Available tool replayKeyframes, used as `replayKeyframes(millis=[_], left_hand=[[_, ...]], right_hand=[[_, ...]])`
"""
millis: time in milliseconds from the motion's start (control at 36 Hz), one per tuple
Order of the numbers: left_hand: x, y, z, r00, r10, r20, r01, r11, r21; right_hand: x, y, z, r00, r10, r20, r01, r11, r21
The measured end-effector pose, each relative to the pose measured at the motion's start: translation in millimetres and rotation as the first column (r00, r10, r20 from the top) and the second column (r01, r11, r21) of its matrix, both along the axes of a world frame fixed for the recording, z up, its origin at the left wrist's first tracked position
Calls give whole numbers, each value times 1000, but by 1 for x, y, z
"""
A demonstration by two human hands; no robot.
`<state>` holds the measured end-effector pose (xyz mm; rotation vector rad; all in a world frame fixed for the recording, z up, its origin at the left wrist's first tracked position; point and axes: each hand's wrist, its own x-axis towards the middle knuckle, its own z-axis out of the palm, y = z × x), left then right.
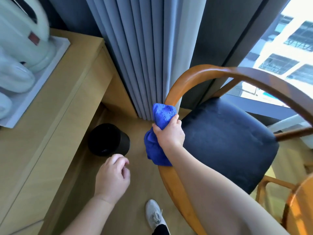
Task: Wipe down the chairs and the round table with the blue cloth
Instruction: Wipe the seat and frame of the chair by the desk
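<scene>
A wooden chair [194, 77] with a curved orange-brown back rail and a dark blue padded seat [225, 143] stands at the right. My right hand [171, 133] grips the blue cloth [160, 116] and presses it around the left part of the curved rail. The cloth bunches above and below my fist. My left hand [113, 177] hangs free over the floor, fingers loosely curled and holding nothing. An orange wooden edge [299, 207] at the bottom right may be the round table; I cannot tell.
A light wooden desk [55, 116] runs along the left, carrying a white tray [42, 78] with a white kettle [22, 31]. A black bin [108, 139] sits on the floor beside it. Grey curtains [144, 53] hang behind. My shoe [154, 214] is at the bottom.
</scene>
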<state>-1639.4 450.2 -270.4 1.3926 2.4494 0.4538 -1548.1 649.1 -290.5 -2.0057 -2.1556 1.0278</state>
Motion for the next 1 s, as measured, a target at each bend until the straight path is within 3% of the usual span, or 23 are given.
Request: replayKeyframes(millis=[222,778,889,944,1000], left_hand=[[6,24,3,1000,12,-7,-12,1000,27],[41,89,3,1000,14,12,-15,997,76],[41,99,-2,999,22,24,-24,997,68],[43,105,-3,999,22,27,-23,997,74],[45,112,-2,1000,13,19,-14,996,88]], right_hand=[[-20,35,4,983,-159,-87,162,987,25],[-24,160,40,939,-293,-181,295,955,-12],[-6,168,54,971,-144,-189,116,982,-150],[23,164,61,967,143,-210,-164,982,-89],[46,163,65,846,530,-49,-530,848,14]])
